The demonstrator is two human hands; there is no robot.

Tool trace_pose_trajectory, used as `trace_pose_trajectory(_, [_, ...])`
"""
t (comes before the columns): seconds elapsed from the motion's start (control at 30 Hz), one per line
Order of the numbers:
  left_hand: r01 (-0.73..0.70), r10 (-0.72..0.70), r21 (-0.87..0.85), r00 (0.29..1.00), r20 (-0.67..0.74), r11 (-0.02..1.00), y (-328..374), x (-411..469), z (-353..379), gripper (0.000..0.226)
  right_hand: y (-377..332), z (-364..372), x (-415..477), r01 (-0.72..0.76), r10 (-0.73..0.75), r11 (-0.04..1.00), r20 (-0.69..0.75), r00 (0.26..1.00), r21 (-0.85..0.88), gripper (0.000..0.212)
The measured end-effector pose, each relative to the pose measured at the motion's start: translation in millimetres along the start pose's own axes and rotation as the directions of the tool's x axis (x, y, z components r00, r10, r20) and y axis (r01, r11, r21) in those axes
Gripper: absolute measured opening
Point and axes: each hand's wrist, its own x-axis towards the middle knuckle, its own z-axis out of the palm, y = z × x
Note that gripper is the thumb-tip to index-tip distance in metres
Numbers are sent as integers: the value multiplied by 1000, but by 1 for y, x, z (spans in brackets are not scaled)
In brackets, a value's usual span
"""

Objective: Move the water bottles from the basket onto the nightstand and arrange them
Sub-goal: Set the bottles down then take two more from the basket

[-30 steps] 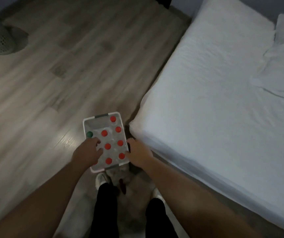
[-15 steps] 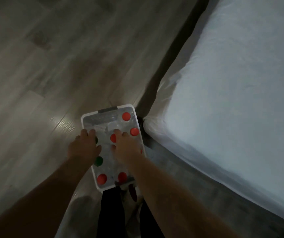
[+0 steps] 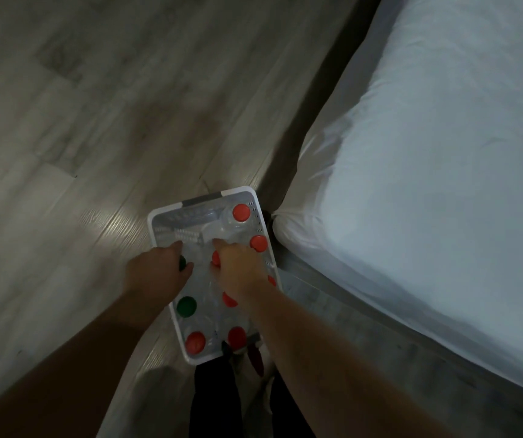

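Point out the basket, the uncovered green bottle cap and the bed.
basket [image 3: 201,200]: head view, grey handle on its far rim.
green bottle cap [image 3: 186,306]: head view, centre of the cap's top.
bed [image 3: 427,184]: head view, bare white sheet on top.

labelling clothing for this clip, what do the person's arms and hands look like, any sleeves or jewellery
Both arms are bare, no sleeves in view. The left hand and right hand wear no gloves; no watch, bracelet or ring shows in the dim light.
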Motion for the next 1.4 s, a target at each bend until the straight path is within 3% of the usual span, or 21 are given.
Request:
trace_pose_trajectory(0.3, [-28,28,2,998,-53,1000,28,-52,-73,28,-20,-45,-68,-39,56,988,-104,993,151,27])
trace_pose_trajectory(0.5, [-86,82,-24,987,-138,996,75,-120,-150,27,-33,-97,-155,2,58,975,-264,963,221,25])
trace_pose_trajectory(0.63, [-201,164,-147,959,-232,968,118,-170,-192,21,-24,-123,-226,58,132,924,-456,880,379,30])
trace_pose_trajectory(0.77, [-289,216,-213,926,-309,933,163,-216,-209,21,2,-138,-303,112,208,861,-544,813,496,24])
trace_pose_trajectory(1.07, [-456,337,-287,862,-378,843,303,-316,-184,16,116,-125,-459,68,393,833,-673,626,550,21])
trace_pose_trajectory(1.23, [-510,420,-320,852,-311,798,387,-371,-139,13,198,-97,-550,53,506,764,-647,570,644,17])
trace_pose_trajectory(1.4, [-555,485,-355,831,-271,753,472,-415,-91,10,272,-66,-630,15,641,691,-623,449,722,17])
